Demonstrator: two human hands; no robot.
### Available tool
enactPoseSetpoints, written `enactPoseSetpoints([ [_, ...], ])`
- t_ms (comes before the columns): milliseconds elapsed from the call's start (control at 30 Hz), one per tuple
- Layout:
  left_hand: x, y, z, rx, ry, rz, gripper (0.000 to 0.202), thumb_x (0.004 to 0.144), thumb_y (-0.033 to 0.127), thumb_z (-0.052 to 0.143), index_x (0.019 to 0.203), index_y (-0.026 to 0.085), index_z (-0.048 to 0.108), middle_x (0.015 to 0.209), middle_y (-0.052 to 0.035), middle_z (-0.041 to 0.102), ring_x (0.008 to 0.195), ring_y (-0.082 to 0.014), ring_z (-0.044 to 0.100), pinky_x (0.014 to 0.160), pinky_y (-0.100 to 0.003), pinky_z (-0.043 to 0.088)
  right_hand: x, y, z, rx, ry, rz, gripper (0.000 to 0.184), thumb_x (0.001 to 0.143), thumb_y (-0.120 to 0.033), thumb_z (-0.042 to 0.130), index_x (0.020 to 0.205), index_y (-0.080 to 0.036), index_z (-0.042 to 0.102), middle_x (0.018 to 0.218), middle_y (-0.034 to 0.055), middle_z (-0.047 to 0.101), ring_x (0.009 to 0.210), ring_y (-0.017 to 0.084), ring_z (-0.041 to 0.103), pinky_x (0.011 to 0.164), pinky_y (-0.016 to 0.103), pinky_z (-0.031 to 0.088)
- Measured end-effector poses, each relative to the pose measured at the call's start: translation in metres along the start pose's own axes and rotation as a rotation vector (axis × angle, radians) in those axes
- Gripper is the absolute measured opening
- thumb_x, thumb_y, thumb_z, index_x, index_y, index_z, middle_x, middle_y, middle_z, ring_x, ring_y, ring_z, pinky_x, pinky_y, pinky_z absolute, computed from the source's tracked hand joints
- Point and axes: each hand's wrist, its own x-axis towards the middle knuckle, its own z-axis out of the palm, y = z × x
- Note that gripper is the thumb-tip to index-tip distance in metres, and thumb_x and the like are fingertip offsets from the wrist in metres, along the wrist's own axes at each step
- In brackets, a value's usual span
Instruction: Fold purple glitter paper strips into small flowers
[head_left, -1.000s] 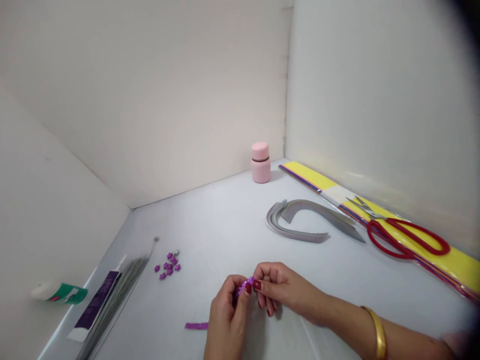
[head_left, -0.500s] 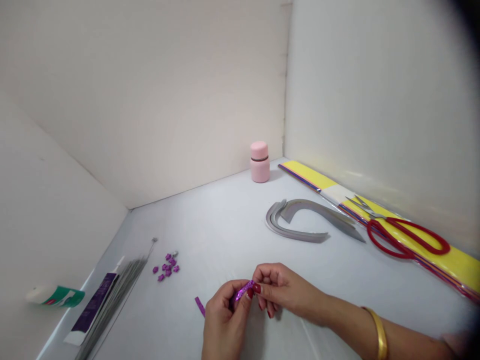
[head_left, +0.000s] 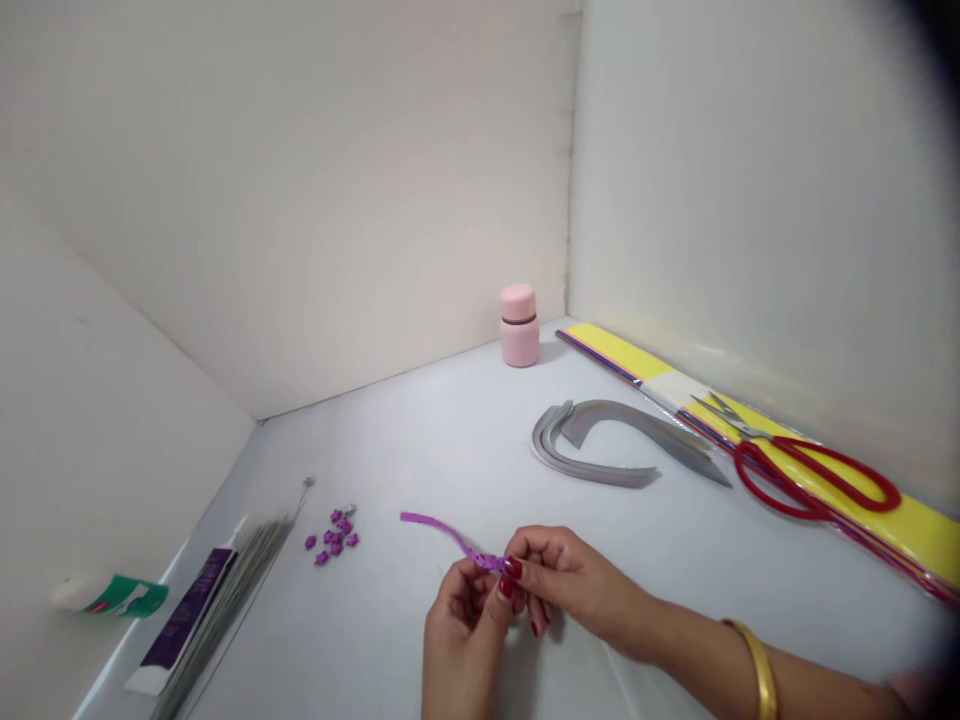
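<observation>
A narrow purple paper strip runs from my fingertips toward the left, its free end raised. My left hand pinches the strip near its right end between thumb and fingers. Close against it, my right hand grips the very end of the strip with thumb and forefinger; the exact fold there is hidden by the fingertips. On the table to the left lies a small group of purple folded paper stars, with a silvery piece beside them.
Scissors with red handles rest on yellow packaged sheets at right. Grey paper strips curl behind my hands. A pink bottle stands at the back. Thin wires, a purple-and-white tube and a green-and-white tube are at left.
The strip's long free part has swung up and out to the left, now showing above my left hand. My left hand has shifted slightly right, closer to the right hand.
</observation>
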Motion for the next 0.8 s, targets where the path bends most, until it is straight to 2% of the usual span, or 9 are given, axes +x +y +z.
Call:
enactPoseSetpoints([
  [67,0.0034,-0.0009,-0.0003,-0.080,0.004,-0.062,0.023,0.066,0.038,0.071,0.070,0.015,0.069,0.058,-0.0021,0.064,0.057,-0.0145,0.055,0.055,-0.023,0.043,-0.0002,-0.0004,0.0015,-0.015,-0.022,0.015,0.036,0.076,-0.049,0.059,0.074,-0.013,0.053,0.058,-0.0014,0.058,0.041,0.006,0.049,0.041,0.017,0.030],
  [200,0.0047,0.0034,-0.0042,-0.059,0.074,-0.094,0.024,0.063,0.037,0.074,0.056,0.015,0.067,0.055,-0.0012,0.064,0.059,-0.0144,0.054,0.059,-0.023,0.042,-0.0008,-0.0001,0.0019,-0.092,-0.037,0.042,0.037,0.078,-0.050,0.056,0.074,-0.013,0.053,0.058,-0.0012,0.058,0.041,0.006,0.048,0.042,0.017,0.031],
  [400,0.0032,-0.0010,-0.0027,-0.108,-0.004,-0.187,0.028,0.061,0.039,0.075,0.055,0.013,0.065,0.051,0.0009,0.058,0.051,-0.0103,0.045,0.053,-0.021,0.036,-0.0040,0.0025,0.0005,-0.152,-0.006,-0.004,0.035,0.079,-0.048,0.056,0.070,-0.015,0.052,0.056,-0.0023,0.054,0.045,0.007,0.047,0.045,0.019,0.033],
  [633,0.0056,-0.0046,-0.0025,-0.190,-0.084,-0.212,0.029,0.070,0.040,0.068,0.059,0.014,0.063,0.054,-0.0017,0.060,0.052,-0.0112,0.047,0.054,-0.022,0.036,-0.0018,-0.0017,-0.0003,-0.117,-0.001,-0.002,0.039,0.080,-0.053,0.051,0.072,-0.016,0.049,0.056,-0.0019,0.055,0.044,0.008,0.046,0.044,0.019,0.032],
  [800,0.0048,-0.0029,-0.0015,-0.203,-0.032,-0.224,0.028,0.063,0.039,0.075,0.057,0.015,0.063,0.050,0.0010,0.057,0.050,-0.0103,0.044,0.052,-0.022,0.035,-0.0006,-0.0005,0.0001,-0.113,-0.010,0.022,0.041,0.077,-0.056,0.052,0.071,-0.015,0.049,0.053,-0.0028,0.053,0.042,0.008,0.046,0.043,0.019,0.032],
])
